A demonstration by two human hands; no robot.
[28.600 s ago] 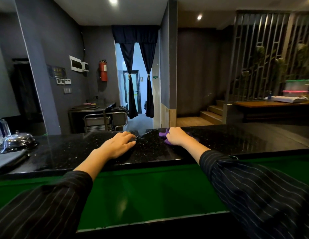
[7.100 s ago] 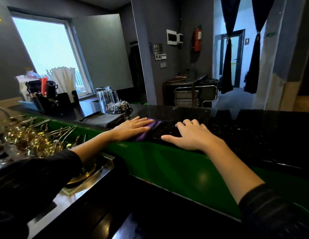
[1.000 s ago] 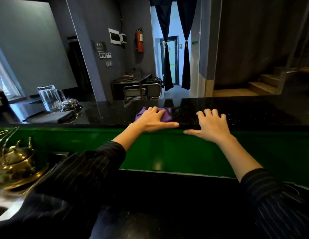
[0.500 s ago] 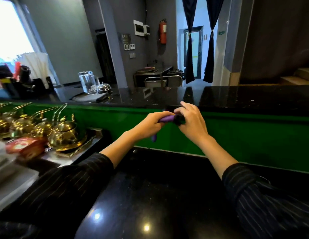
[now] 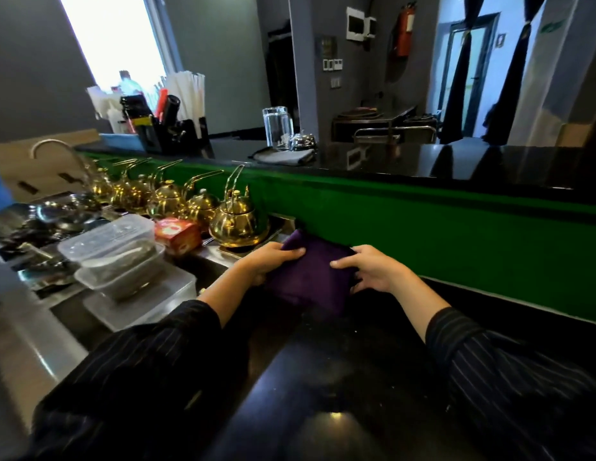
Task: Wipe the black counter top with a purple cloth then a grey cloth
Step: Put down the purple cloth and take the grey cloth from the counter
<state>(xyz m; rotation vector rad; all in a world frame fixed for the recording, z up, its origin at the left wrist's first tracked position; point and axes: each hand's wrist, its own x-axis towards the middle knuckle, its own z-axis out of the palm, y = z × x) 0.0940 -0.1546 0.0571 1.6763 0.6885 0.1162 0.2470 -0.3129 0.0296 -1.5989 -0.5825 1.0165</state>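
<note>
Holding folded purple cloth (image 5: 308,277) (dark, smooth, squarish), left grip (image 5: 270,261) and right grip (image 5: 373,272) clamped on opposite edges

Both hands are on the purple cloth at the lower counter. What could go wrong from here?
The left hand sits close beside the nearest gold teapot; a wide swing of the purple cloth could knock it. The grey cloth lies right by the glass pitcher and service bell on the black counter top; snatching it may tip the pitcher.
</note>
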